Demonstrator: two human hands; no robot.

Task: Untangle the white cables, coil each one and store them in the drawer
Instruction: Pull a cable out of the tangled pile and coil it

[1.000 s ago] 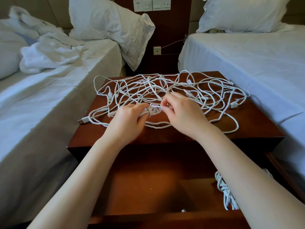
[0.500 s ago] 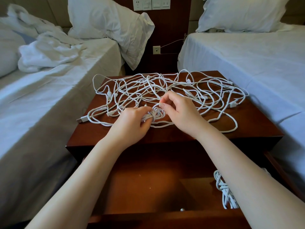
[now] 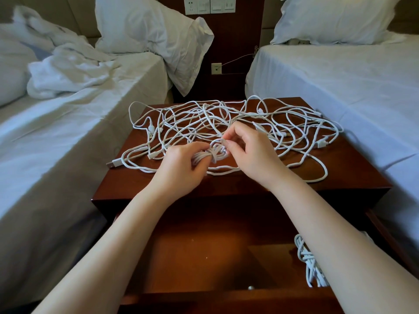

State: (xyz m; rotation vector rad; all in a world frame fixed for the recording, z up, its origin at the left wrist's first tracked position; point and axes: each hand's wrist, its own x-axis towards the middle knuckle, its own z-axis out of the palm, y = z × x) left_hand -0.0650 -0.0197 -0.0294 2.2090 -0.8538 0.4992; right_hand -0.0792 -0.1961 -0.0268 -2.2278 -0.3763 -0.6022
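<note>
A tangle of white cables (image 3: 283,130) spreads over the top of the wooden nightstand (image 3: 353,177). At its front middle my left hand (image 3: 181,166) grips a small coiled bundle of white cable (image 3: 215,152). My right hand (image 3: 251,150) pinches the free end of that cable at the top of the bundle. The drawer (image 3: 204,252) below stands pulled out. A coiled white cable (image 3: 310,264) lies at its right side, partly hidden by my right forearm.
A bed with rumpled white bedding (image 3: 63,71) flanks the nightstand on the left, a made bed (image 3: 340,80) on the right. A USB plug (image 3: 112,164) lies at the nightstand's left edge. A thin wire runs from the wall socket (image 3: 216,68) behind.
Both hands have stayed at the front middle of the tangle. My right hand has lifted slightly and wound more cable round the bundle held in my left hand.
</note>
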